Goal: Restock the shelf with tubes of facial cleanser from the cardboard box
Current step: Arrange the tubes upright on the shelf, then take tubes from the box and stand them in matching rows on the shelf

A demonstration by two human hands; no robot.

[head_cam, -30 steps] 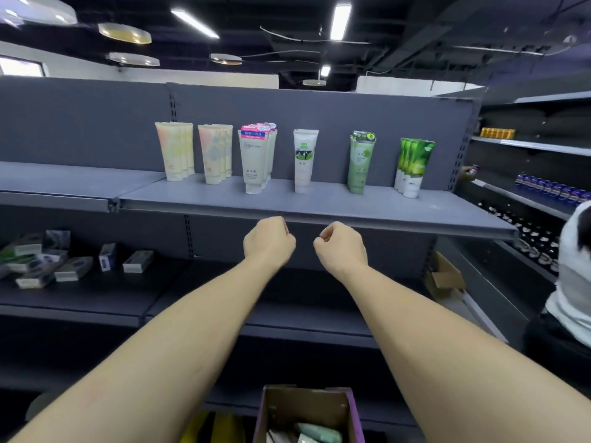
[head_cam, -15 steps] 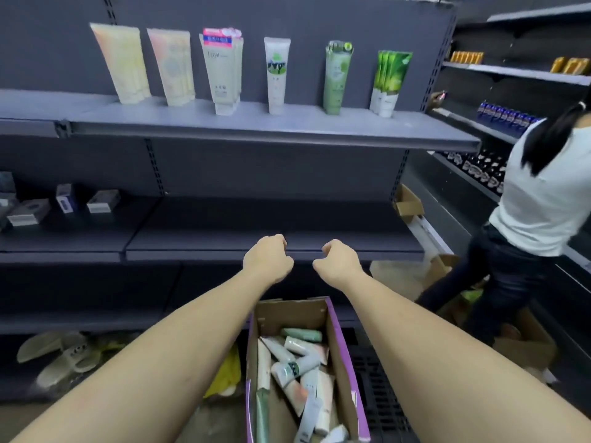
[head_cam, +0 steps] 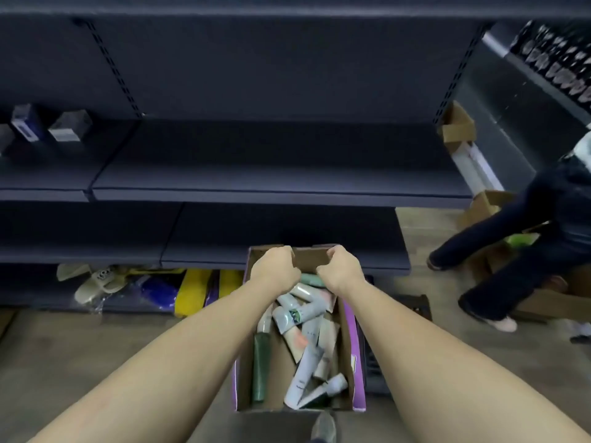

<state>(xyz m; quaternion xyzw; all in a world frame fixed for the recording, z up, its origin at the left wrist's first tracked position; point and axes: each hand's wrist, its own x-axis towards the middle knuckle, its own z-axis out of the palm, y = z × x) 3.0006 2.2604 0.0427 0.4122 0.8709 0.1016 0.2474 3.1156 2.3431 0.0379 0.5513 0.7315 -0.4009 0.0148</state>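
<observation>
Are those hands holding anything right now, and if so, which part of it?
Nothing that shows. The left hand and right hand are closed fists over the far end of the cardboard box, above the tubes; no tube is visible in either.

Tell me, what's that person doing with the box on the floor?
A person is restocking a store shelf. Both arms reach down over an open cardboard box on the floor, full of loose face-wash tubes. The left hand and right hand are curled into fists above the far end of the box, and neither holds a tube yet. The dark shelf right behind it is bare.
</observation>
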